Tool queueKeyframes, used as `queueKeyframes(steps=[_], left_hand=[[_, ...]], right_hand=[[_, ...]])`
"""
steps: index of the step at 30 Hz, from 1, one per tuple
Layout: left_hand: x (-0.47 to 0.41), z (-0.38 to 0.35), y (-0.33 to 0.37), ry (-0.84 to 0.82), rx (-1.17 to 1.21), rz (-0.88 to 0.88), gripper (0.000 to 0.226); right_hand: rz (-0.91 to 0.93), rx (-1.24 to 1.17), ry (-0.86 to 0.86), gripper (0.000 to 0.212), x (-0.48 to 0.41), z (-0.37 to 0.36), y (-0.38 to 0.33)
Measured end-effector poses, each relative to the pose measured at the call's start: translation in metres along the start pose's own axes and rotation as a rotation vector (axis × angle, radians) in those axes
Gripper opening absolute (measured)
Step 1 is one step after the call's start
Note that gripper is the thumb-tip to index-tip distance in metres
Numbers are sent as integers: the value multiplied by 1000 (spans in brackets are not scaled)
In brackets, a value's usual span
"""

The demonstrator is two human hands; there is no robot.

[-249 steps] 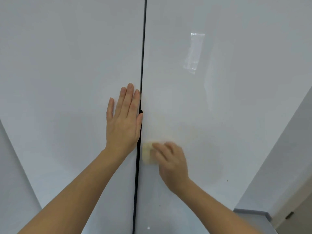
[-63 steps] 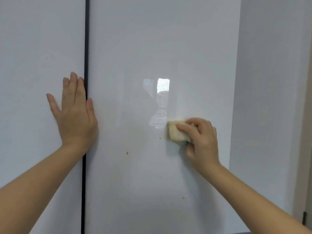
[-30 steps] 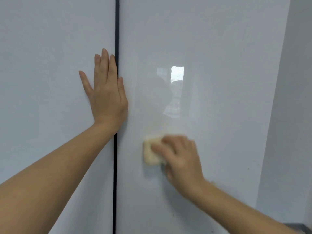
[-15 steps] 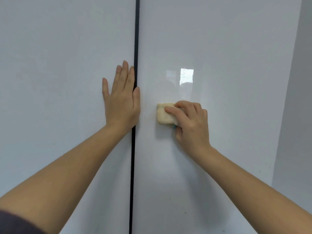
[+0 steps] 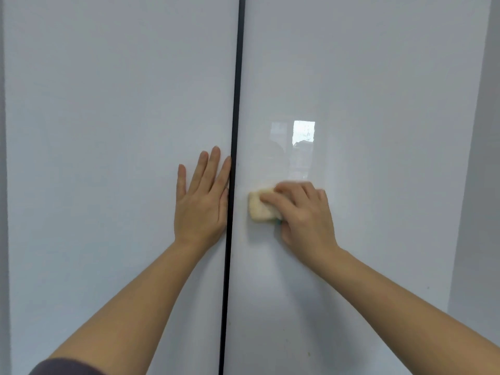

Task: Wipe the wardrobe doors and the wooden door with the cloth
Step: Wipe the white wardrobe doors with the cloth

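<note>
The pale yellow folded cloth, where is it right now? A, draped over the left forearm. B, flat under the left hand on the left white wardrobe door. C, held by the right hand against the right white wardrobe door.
C: the pale yellow folded cloth is gripped by the right hand against the right glossy white wardrobe door, while the left hand lies flat and bare on the left door.

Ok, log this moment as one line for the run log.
step: wiping right wardrobe door | right hand: holds cloth against it | left hand: flat on left door
</note>
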State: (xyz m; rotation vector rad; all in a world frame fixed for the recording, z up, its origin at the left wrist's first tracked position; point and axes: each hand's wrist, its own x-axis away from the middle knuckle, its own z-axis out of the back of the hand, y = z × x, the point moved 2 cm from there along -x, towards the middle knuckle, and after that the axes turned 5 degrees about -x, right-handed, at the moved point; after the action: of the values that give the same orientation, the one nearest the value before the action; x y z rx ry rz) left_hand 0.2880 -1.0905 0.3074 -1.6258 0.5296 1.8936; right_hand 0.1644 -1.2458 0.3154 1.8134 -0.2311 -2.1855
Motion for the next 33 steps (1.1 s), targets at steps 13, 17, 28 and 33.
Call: queueKeyframes(steps=[13,17,28,33], left_hand=[[2,-1,-2,65,17,-14,58],[1,0,0,62,10,-1,57],[2,-2,-2,67,-1,-2,58],[3,-2,-3,47,-4,-1,58]], right_hand=[[-190,-50,208,42,-139,-14,-5],[-129,-92,215,44,-118,-18,-8],[117,-117,34,44,35,-38,-39],[153,-97,-32,45,32,-34,-37]])
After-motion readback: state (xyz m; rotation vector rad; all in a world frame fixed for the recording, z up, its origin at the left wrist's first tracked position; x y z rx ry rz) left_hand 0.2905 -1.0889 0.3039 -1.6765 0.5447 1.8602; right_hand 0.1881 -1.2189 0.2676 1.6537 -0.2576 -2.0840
